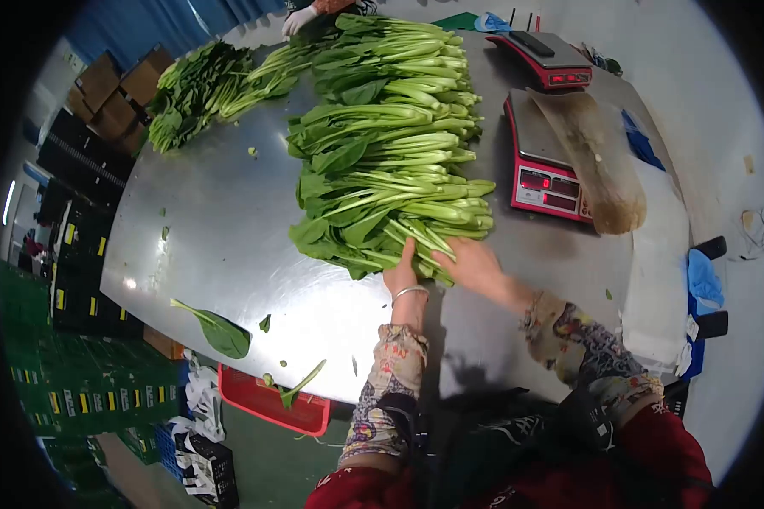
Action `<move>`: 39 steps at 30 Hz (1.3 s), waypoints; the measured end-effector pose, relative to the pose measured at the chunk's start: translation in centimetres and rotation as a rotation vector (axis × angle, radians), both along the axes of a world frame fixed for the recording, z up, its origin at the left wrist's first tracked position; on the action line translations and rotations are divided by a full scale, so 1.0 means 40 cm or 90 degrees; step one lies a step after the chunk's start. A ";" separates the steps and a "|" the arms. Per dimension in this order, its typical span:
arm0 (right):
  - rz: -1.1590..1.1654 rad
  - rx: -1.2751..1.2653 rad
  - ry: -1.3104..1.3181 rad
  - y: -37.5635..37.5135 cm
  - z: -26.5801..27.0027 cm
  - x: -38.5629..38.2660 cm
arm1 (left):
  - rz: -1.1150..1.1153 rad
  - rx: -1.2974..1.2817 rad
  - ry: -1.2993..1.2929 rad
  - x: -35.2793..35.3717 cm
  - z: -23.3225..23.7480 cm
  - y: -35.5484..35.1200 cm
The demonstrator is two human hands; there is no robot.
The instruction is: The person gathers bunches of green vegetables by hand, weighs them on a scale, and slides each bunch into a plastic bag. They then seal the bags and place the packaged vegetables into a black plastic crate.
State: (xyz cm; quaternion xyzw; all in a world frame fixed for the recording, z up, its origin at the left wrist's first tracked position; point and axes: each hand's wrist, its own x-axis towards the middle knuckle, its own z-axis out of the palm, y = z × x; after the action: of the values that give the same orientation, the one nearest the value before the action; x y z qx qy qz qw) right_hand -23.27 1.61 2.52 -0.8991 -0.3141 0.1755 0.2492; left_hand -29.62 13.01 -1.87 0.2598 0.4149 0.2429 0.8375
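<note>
A long row of leafy green vegetables [390, 161], with pale green stems pointing right and dark leaves left, lies on the metal table [187, 220]. At its near end, my left hand [401, 270] grips the greens, thumb on top and the other fingers hidden beneath. My right hand [474, 267] closes around the stem ends just to the right. Both hands touch the same near bunch, which rests against the row. A bracelet circles my left wrist, and patterned sleeves cover both forearms.
A red scale [552, 182] stands right of the row, partly under a curved brown-stained sheet [598, 161]; another scale [547, 64] is behind. More greens [199, 93] lie far left, near a co-worker's gloved hand [300, 20]. A loose leaf [222, 334] and red basket [272, 403] are near the front edge.
</note>
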 end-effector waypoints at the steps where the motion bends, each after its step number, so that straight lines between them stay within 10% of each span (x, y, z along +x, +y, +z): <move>1: 0.019 0.029 -0.096 0.014 -0.011 -0.013 | -0.039 -0.035 -0.013 -0.004 -0.015 0.014; 11: 0.216 0.039 -0.146 0.049 -0.028 0.022 | 0.046 -0.018 -0.135 -0.045 -0.048 -0.026; 20: 0.258 0.043 0.164 -0.071 0.015 -0.247 | -0.025 -0.011 -0.036 -0.377 0.049 -0.122; 26: 0.237 0.132 -0.061 -0.120 -0.054 -0.307 | 0.017 -0.021 -0.057 -0.439 -0.003 -0.210; 32: 0.256 0.089 0.378 -0.203 0.089 -0.251 | -0.012 0.089 -0.057 -0.418 0.077 -0.281; 39: -0.048 0.406 -0.028 -0.415 0.257 -0.057 | -0.256 0.225 -0.239 -0.041 0.329 -0.413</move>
State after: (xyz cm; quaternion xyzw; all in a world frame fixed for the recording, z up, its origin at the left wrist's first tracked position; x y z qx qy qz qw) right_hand -25.56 -15.00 12.81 -0.7904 -0.3249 0.0390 0.5179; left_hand -31.27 -3.51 11.28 0.4285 0.1451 0.1844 0.8726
